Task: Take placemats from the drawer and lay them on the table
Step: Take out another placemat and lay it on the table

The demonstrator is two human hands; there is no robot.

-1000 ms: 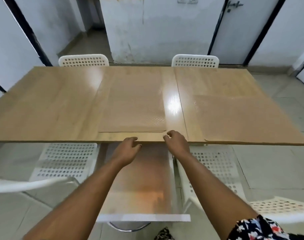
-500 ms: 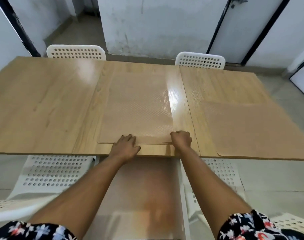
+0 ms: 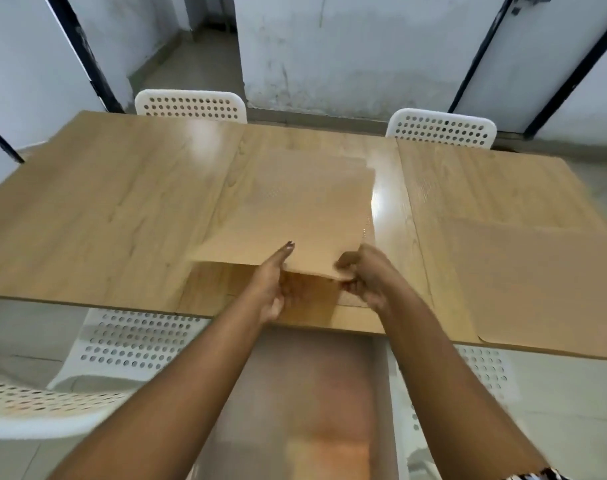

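A tan placemat (image 3: 288, 209) in the middle of the wooden table (image 3: 104, 209) has its near edge raised off the surface. My left hand (image 3: 271, 285) holds that edge with the thumb on top and the fingers underneath. My right hand (image 3: 364, 275) pinches the same edge near its right corner. A second mat (image 3: 309, 299) shows underneath, lying flat on the table. Another placemat (image 3: 537, 282) lies flat at the table's right end. The open drawer (image 3: 302, 393) juts out below the table's near edge, between my forearms.
White perforated chairs stand at the far side, one on the left (image 3: 191, 105) and one on the right (image 3: 440, 128). More white chairs sit under the near edge, at the left (image 3: 132, 341) and the right (image 3: 485, 372). A wall and a door lie beyond.
Both hands lay on the near edge of the flat middle mats; now they have gripped the top mat and lifted its near edge. The view has moved closer.
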